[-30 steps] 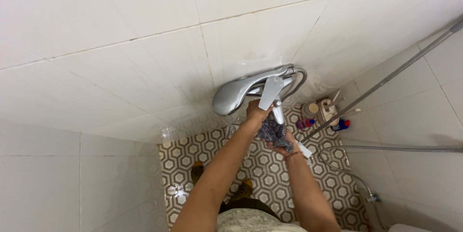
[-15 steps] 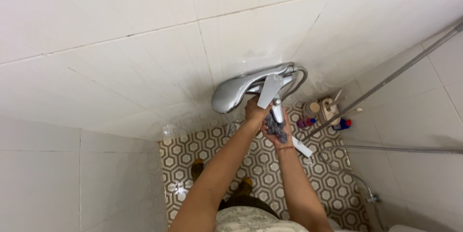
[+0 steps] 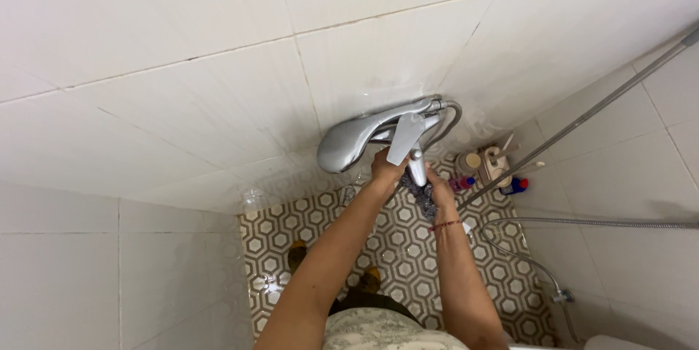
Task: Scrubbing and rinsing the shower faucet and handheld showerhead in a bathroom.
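Both hands meet at the chrome wall-mounted shower mixer tap [image 3: 386, 135] on the white tiled wall. The left hand [image 3: 384, 168] is closed under the tap's flat lever, touching the spout. The right hand [image 3: 437, 191] grips a dark scouring pad [image 3: 421, 191], pressed against the spout's lower end. Small bottles [image 3: 495, 172] stand in the floor corner nearby.

— Item: right hand [image 3: 439, 191]. Change since a second ago?
— Rose from below the spout [image 3: 416, 166] until it lay against it, bringing the dark scouring pad [image 3: 422, 193] up with it.
— Item: white piece beneath that hand?
— Showed a second ago; hidden by the final record.
— Item: left hand [image 3: 384, 168]?
— Shifted slightly higher under the lever [image 3: 405, 137].
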